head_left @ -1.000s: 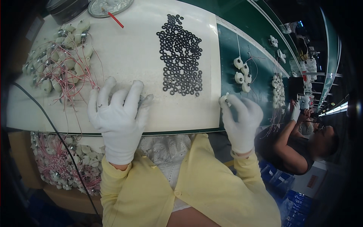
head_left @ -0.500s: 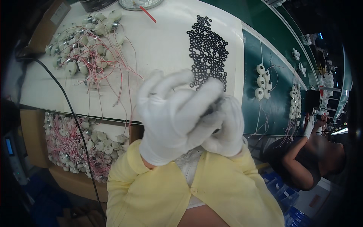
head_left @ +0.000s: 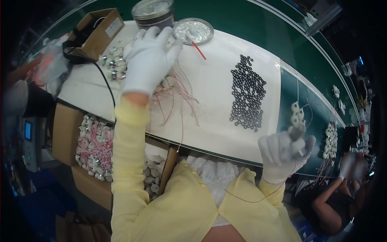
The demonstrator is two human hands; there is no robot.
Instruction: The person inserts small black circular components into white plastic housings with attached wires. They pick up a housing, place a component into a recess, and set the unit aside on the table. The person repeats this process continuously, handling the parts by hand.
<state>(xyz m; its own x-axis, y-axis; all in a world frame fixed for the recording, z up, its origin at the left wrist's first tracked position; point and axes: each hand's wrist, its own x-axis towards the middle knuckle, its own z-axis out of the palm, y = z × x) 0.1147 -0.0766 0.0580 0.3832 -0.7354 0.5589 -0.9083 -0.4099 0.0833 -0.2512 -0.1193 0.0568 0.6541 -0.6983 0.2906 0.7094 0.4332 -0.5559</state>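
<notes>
My left hand (head_left: 147,60), in a white glove, reaches over a pile of small white motors (head_left: 115,66) with red and pale wires. Its fingers are spread, and part of the pile is hidden beneath it. To the right, my gloved right hand (head_left: 278,155) is closed on a small white motor (head_left: 298,146), slightly blurred, whose thin wire loops down past my sleeve. Just beyond that hand, several white round motors (head_left: 296,113) stand in a group on the green surface. Many small black rings (head_left: 248,92) lie in a patch on the white board.
At the back stand a round tin (head_left: 154,18) and a shallow dish (head_left: 207,34) of pale paste with a red stick (head_left: 198,51). A small carton (head_left: 96,34) and black cable sit left. Below is a large cardboard box (head_left: 64,133) of wired motors. Another person (head_left: 330,205) works at right.
My hands were together before my chest and have parted. The left has moved up and left to the motor pile; the right has moved right, with a motor in it. The view has shifted.
</notes>
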